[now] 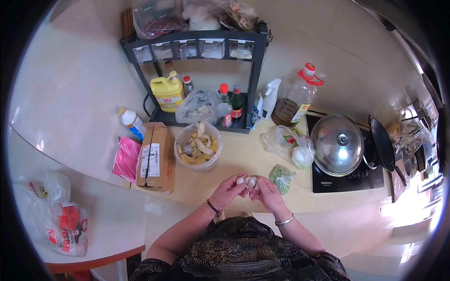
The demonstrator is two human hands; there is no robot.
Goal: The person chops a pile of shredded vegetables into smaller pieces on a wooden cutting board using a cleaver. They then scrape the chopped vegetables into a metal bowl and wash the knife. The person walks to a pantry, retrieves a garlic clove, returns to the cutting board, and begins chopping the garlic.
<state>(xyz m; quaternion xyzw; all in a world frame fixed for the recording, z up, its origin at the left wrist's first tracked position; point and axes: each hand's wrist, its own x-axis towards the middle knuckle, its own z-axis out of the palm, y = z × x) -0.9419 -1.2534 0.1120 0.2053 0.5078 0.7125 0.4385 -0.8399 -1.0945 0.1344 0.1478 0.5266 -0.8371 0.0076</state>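
Note:
Between my two hands is a bulb of garlic [250, 181], whitish with purple-brown tints, raised over the counter's front edge. My left hand [227, 192] grips its left side with thumb and fingers. On the other side my right hand [270, 195] holds it with the fingertips. The fingers hide part of the bulb. Just right of my right hand, a clear bag of chopped greens [282, 179] lies on the counter. Beyond my left hand stands a whitish bin [197, 167] with banana peels [204, 145] in it.
A cardboard box [165, 158] stands left of the bin. Behind it is a dark rack [197, 37] with bottles. To the right are a bag of vegetables [290, 144], an oil bottle [293, 102], a lidded pan [337, 140] on the cooktop [346, 186], and a black pan [381, 144].

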